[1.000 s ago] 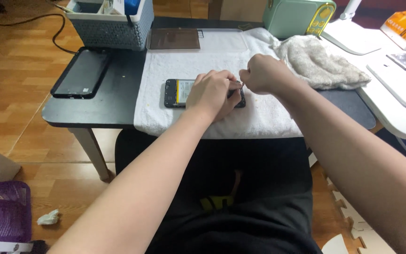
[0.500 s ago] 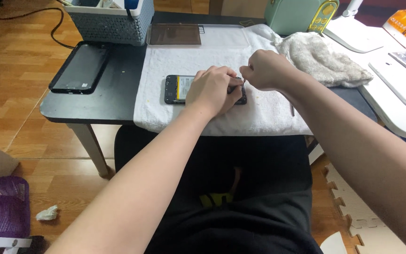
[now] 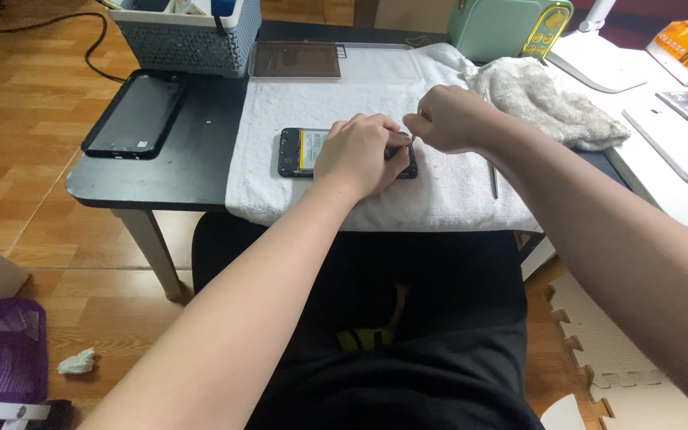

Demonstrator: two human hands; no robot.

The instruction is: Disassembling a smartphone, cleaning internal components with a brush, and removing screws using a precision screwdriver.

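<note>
Opened smartphone (image 3: 300,151) lies flat on a white towel (image 3: 360,103) at mid-desk, back cover already off w/ the battery and inner frame showing at its 9 o'clock end. Left hand (image 3: 358,153) presses down over the phone's 3 o'clock half, fingers curled, grip closed on the body to pin it. Right hand (image 3: 451,118) sits just beside it at 2 o'clock, fist mostly closed, thumb and forefinger pinched on what looks like a thin tool or a tiny part touching the phone's far corner; too small to tell which, prob. a fine driver or tweezers. So far as the view shows: disassembly is partway, shell removed, internals exposed, work now on the top end near the camera area. Battery looks still seated, board not lifted out. A slim metal tool (image 3: 493,181) lies on the towel at 4 o'clock from the phone, untouched. Another dark phone or case (image 3: 133,115) rests on the black desk (image 3: 193,171) at 9 o'clock, a grey basket (image 3: 185,44) at 11 o'clock, a crumpled cloth (image 3: 547,99) at 2 o'clock.
</note>
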